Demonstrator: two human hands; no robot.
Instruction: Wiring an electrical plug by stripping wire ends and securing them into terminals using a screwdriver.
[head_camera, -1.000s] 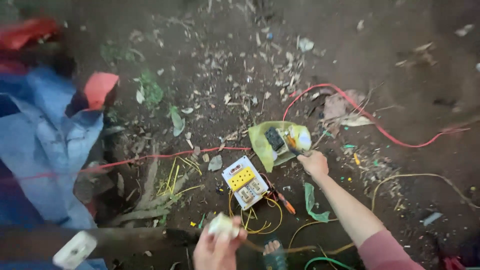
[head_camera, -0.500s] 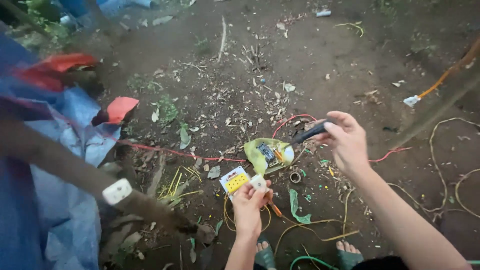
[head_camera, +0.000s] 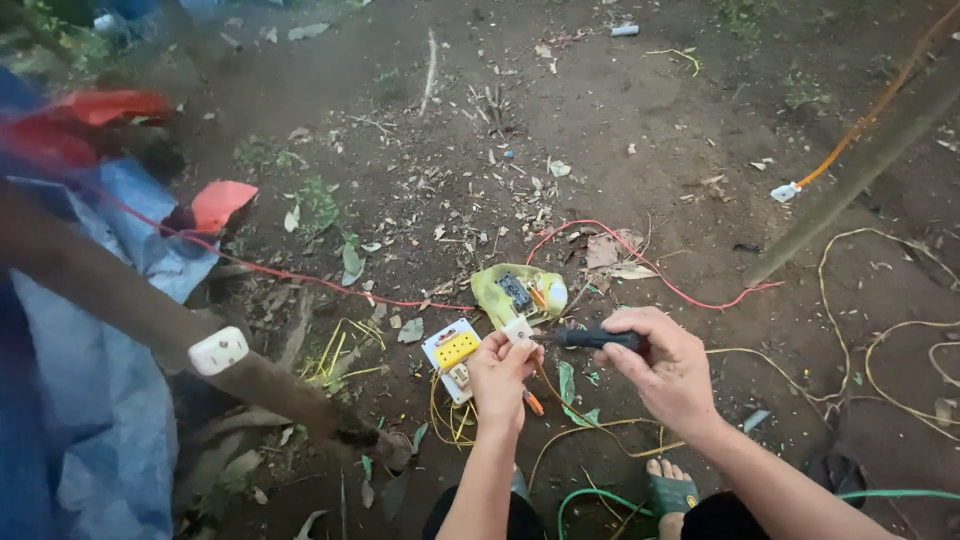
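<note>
While left hand (head_camera: 497, 372) pinches a white part (head_camera: 517, 329), right hand (head_camera: 668, 366) grips, seemingly, a screwdriver (head_camera: 592, 339).

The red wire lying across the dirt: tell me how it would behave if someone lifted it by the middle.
The red wire looks thin and lies in loose curves over the ground, so it would probably sag and flop rather than hold shape. It seems light for its length. Leaves and twigs sit around it, so it might snag or drag debris along.

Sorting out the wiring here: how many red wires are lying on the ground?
2. One red wire loops over the dirt right of the yellow-green bag; another red wire runs left from the bag toward the blue tarp. They may join, hidden under the bag.
</note>
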